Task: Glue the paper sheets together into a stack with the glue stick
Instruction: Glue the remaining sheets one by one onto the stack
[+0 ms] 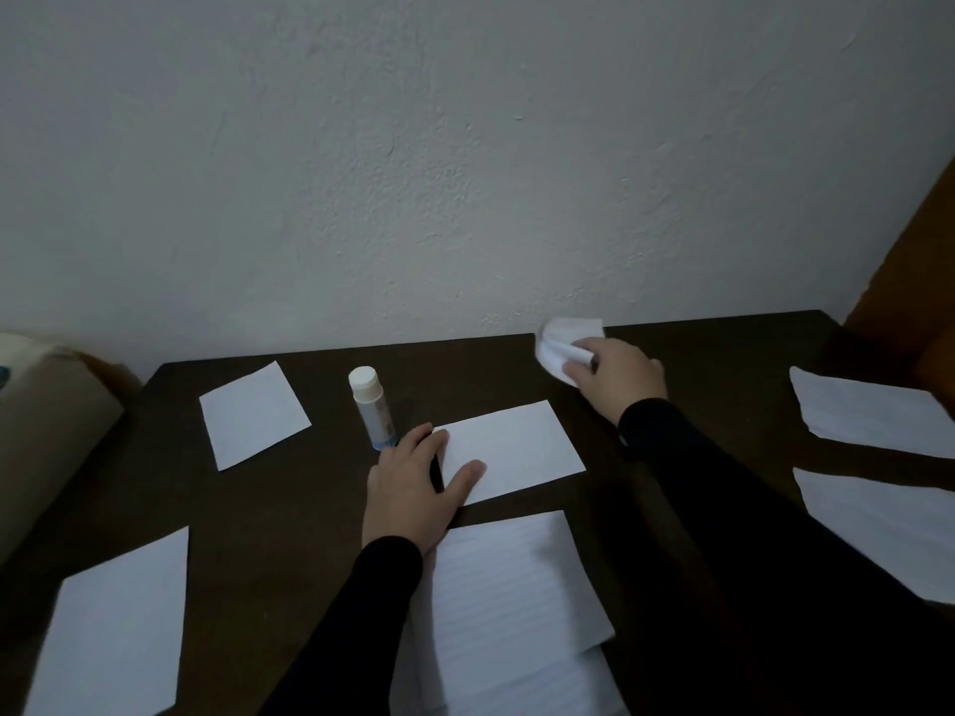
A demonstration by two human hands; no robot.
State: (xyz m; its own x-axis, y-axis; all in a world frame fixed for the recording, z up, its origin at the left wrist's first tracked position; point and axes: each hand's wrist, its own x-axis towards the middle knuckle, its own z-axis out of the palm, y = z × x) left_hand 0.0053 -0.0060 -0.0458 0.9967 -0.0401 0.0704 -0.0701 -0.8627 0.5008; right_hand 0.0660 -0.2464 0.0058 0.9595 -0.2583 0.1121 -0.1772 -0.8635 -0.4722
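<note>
A capped glue stick (371, 408) stands upright on the dark table (289, 488). Just right of it lies a small white sheet (517, 447); my left hand (413, 488) rests flat with fingers spread on that sheet's left edge. At the back of the table my right hand (617, 377) is closed on a crumpled white tissue or paper (563, 343). Lined sheets (506, 596) lie stacked near me. Other white sheets lie at the back left (253, 413), front left (116, 633) and right (873, 413), (878, 524).
A pale wall (465, 173) rises directly behind the table. A beige rounded object (41, 426) sits beyond the table's left edge. Something orange-brown (909, 281) stands at the right corner.
</note>
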